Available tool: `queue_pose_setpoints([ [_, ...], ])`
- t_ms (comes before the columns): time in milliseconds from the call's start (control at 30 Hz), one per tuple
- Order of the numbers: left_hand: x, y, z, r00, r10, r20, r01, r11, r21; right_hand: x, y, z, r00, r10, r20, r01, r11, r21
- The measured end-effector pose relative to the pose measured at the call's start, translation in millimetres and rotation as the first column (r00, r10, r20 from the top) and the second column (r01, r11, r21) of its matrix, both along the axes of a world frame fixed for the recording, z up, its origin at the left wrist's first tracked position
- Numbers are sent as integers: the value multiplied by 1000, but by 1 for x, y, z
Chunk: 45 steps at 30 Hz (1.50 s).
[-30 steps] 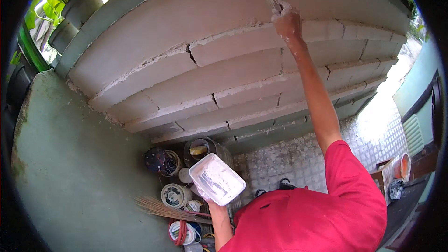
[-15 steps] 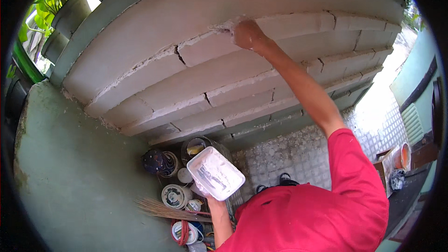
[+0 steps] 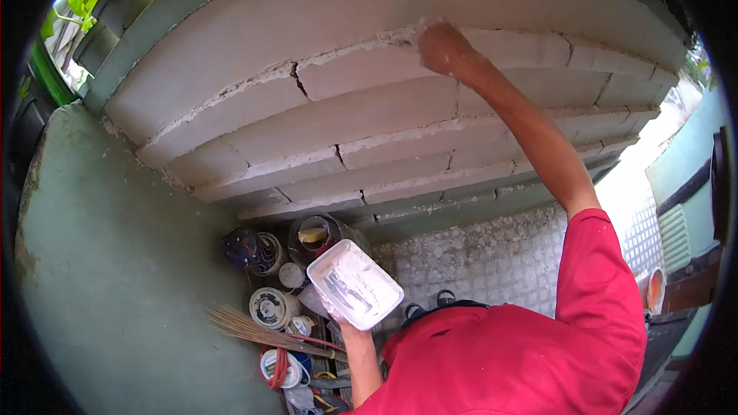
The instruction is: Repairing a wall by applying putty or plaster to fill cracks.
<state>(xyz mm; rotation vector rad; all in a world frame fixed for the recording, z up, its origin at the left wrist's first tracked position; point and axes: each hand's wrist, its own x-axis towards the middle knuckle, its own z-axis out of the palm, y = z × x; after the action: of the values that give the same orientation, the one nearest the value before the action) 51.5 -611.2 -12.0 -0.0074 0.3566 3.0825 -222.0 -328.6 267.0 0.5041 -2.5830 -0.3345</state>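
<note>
1. Daylight pours in from the right, so strong that part of the floor point(image 3: 624, 184) looks plain white to you.
2. More bright light peeks in at the top left, around the green leaves point(image 3: 83, 1).
3. The block wall point(image 3: 307, 131) in front of you has soft shade, darker near the bottom.
4. The buckets point(image 3: 269, 309) sit in dimmer light.
5. Your right hand point(image 3: 446, 48) looks a bit smeary; the white tub point(image 3: 386, 310) looks clearer.
6. Straight lines bend near your picture's round, black edge.
</note>
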Motion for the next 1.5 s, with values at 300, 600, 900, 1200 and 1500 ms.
queue_pose_setpoints([
  [300,11,30,-8,998,45,-49,-47,998,-30,-9,5,5,974,112,-195,-146,975,-167],
  [600,25,37,-22,988,114,108,-112,993,-21,-5,3,1,997,54,56,-50,997,-58],
  [900,2,-11,-12,998,25,58,-24,1000,-16,-7,-31,-15,998,-53,29,54,998,-13],
  [1200,-15,-95,-8,997,-25,74,28,999,-38,-9,-33,-4,852,-183,-490,-314,571,-758],
  [1500,-20,-156,-16,991,-67,118,78,992,-94,-48,-131,-34,783,-233,-577,-371,570,-733],
])
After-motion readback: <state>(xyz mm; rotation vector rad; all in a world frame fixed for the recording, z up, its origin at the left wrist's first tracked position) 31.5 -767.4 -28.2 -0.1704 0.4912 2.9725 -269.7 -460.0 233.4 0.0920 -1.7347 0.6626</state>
